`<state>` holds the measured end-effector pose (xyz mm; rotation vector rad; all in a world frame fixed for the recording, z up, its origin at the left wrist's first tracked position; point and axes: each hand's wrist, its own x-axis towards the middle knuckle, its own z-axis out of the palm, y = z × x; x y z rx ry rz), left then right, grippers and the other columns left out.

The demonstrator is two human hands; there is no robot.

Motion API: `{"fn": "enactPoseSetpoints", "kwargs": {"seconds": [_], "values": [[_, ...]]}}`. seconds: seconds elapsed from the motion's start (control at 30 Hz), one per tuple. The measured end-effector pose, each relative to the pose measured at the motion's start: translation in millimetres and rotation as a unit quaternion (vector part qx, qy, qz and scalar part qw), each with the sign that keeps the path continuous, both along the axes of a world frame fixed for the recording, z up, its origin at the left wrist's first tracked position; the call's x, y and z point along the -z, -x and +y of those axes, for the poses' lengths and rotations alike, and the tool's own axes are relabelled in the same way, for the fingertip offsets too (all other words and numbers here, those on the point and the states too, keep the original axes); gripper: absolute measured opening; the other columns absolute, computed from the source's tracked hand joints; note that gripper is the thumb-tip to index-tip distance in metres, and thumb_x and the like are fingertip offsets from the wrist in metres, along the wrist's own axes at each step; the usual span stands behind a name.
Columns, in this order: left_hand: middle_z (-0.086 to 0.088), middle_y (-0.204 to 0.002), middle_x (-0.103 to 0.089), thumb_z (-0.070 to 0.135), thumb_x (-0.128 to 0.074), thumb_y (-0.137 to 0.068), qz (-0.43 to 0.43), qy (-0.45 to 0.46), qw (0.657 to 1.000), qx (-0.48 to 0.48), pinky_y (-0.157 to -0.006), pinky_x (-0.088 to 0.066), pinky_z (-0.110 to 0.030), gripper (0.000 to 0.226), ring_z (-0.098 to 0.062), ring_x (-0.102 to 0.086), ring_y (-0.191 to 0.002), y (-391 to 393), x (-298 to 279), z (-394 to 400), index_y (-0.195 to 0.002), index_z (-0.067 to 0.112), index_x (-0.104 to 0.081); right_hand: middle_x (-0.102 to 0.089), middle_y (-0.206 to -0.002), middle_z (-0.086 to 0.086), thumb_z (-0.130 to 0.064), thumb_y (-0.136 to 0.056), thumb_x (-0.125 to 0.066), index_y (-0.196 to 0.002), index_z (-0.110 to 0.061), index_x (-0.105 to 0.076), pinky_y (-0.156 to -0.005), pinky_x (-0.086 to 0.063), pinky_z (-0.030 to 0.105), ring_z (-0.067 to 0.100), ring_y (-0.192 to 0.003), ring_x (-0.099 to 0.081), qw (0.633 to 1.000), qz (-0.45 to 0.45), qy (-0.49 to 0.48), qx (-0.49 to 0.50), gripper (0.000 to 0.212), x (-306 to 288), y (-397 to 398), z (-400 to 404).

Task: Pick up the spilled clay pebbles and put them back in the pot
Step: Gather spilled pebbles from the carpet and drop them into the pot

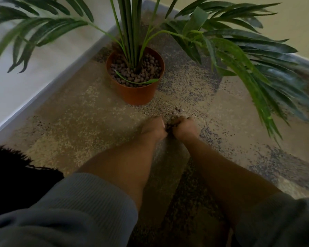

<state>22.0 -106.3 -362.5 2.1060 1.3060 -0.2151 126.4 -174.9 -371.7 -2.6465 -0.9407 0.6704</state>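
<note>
Nearest the camera: two grey ribbed sleeves, the left sleeve (64, 209) pushed up the forearm, the right sleeve (282, 221) at the lower right corner; both forearms bare and reaching forward. A dark fringed item (12, 175) lies at the lower left edge, kind not discernible. Beneath everything: a speckled rug (75, 125) in tan, beige and grey-blue patches. Mid-distance: the left hand (154, 128) and the right hand (185, 128), set side by side down on the rug, almost touching, fingers curled inward toward each other. A small cluster of spilled clay pebbles (177, 111) sits between and just beyond the fingertips; some pebbles appear cupped between the two hands, though blur prevents telling how firmly either hand grips them. Just beyond the hands: an orange-brown pot (137, 94), upright on the rug, near the spilled cluster but not touching it, filled nearly to the rim with brown clay pebbles of the same kind. From the pot rises a palm-like plant (132, 32), its long green fronds spreading left and right overhead; one narrow leaf lies across the pebbles in the pot. Farthest: pale floor (25, 82) past the rug's left edge, and a light wall (292, 24) at upper right.
</note>
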Motion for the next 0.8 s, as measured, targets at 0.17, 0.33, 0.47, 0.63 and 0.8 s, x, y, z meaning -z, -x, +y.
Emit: {"fn": "enactPoseSetpoints", "kwargs": {"seconds": [0.17,0.33,0.47,0.63,0.8], "values": [[-0.006,-0.106,-0.063,0.010,-0.070,-0.082,-0.012,0.004,1.000,-0.002,-0.072,-0.046,-0.032,0.025,-0.023,-0.059,-0.096,3.1,-3.9,-3.3,-0.103,0.018,-0.059,-0.050,-0.117,0.009,-0.029,-0.090,-0.062,-0.116,-0.023,-0.063,-0.085,-0.053,0.034,0.024,-0.100,-0.056,1.000,0.000,0.005,0.004,0.027,-2.2,5.6,0.1],[-0.004,-0.099,-0.062,0.008,-0.066,-0.081,-0.016,0.015,1.000,-0.007,-0.070,-0.047,-0.032,0.024,-0.023,-0.059,-0.089,8.4,-6.7,-3.6,-0.100,0.021,-0.059,-0.059,-0.111,0.010,-0.029,-0.091,-0.061,-0.108,-0.018,-0.063,-0.081,-0.058,0.033,0.021,-0.093,-0.060,0.999,0.007,0.049,0.006,0.021,-1.2,6.0,3.2],[-0.003,-0.100,-0.066,0.010,-0.064,-0.085,-0.014,0.040,0.999,-0.027,-0.079,-0.052,-0.035,0.015,-0.022,-0.061,-0.091,10.8,-5.2,-3.8,-0.095,0.021,-0.064,-0.066,-0.106,0.011,-0.025,-0.089,-0.061,-0.115,-0.011,-0.066,-0.076,-0.055,0.031,0.025,-0.094,-0.065,0.997,0.075,0.028,0.016,0.029,0.4,-2.3,4.5],[-0.006,-0.099,-0.063,0.010,-0.055,-0.093,-0.066,0.182,0.972,-0.136,-0.091,-0.054,-0.036,0.015,-0.021,-0.064,-0.094,10.8,-1.2,-0.2,-0.101,0.011,-0.067,-0.063,-0.103,0.009,-0.002,-0.088,-0.057,-0.098,-0.006,-0.064,-0.057,-0.057,0.021,0.015,-0.079,-0.061,0.851,0.421,-0.134,0.283,0.013,-11.1,-5.1,8.1],[-0.003,-0.090,-0.056,0.009,-0.048,-0.097,-0.291,0.433,0.773,-0.361,-0.073,-0.056,-0.021,0.012,-0.009,-0.056,-0.077,12.0,-8.0,4.2,-0.097,0.011,-0.059,-0.046,-0.086,0.008,0.007,-0.081,-0.035,-0.074,-0.010,-0.044,-0.059,-0.051,0.020,0.017,-0.075,-0.049,0.682,0.620,-0.218,0.322,0.021,-24.2,-4.3,3.0]]}}
